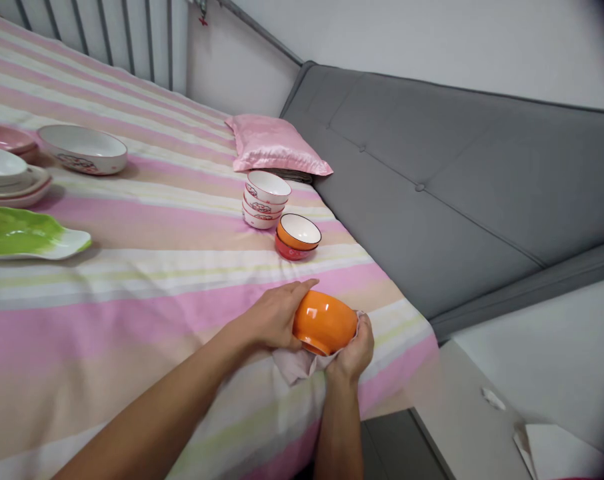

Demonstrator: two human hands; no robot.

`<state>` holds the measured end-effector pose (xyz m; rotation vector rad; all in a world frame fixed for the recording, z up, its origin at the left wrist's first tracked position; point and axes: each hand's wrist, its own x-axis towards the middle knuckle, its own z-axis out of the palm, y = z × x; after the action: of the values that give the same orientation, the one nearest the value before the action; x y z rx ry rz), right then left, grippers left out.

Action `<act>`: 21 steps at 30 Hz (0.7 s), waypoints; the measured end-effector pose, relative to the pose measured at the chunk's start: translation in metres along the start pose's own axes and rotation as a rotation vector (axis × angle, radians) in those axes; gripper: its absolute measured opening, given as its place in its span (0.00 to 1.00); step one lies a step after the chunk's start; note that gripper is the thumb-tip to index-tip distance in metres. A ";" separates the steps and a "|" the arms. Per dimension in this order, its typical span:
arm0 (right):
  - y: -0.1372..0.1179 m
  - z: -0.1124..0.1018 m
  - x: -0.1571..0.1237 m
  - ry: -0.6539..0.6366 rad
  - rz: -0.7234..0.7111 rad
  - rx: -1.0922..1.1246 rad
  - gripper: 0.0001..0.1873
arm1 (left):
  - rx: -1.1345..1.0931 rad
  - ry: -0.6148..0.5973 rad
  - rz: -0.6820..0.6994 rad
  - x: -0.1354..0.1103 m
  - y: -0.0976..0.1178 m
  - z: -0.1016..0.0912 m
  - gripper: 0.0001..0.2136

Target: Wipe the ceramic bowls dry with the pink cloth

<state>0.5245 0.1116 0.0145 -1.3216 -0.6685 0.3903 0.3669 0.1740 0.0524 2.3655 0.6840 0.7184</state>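
An orange bowl (pixel 326 321), tilted on its side with its outer wall and foot toward me, is held between both hands near the bed's edge. My left hand (pixel 281 315) grips its left side, thumb below and fingers over the top. On the right, my right hand (pixel 358 347) presses a pale cloth (pixel 295 365) against the bowl; part of the cloth hangs below. Just beyond stands a stack with an orange bowl (pixel 301 231) on top of a red bowl (pixel 293 252). Beside it rises a stack of several white patterned bowls (pixel 266 200). The inside of the held bowl is hidden.
Plates and bowls sit at the left on the striped bedsheet (pixel 172 227): a green leaf-shaped dish (pixel 27 233), a large white bowl (pixel 85 150) and stacked plates (pixel 17 193). A pink pillow (pixel 277 143) lies by the grey headboard (pixel 432 173).
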 end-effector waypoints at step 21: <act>-0.041 0.012 -0.016 -0.086 -0.390 -0.493 0.16 | 0.208 -0.019 0.068 0.001 0.028 0.007 0.42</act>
<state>0.4998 0.1014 0.0521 -1.5959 -1.1198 -0.0434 0.3804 0.1523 0.0653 2.5925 0.7034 0.6814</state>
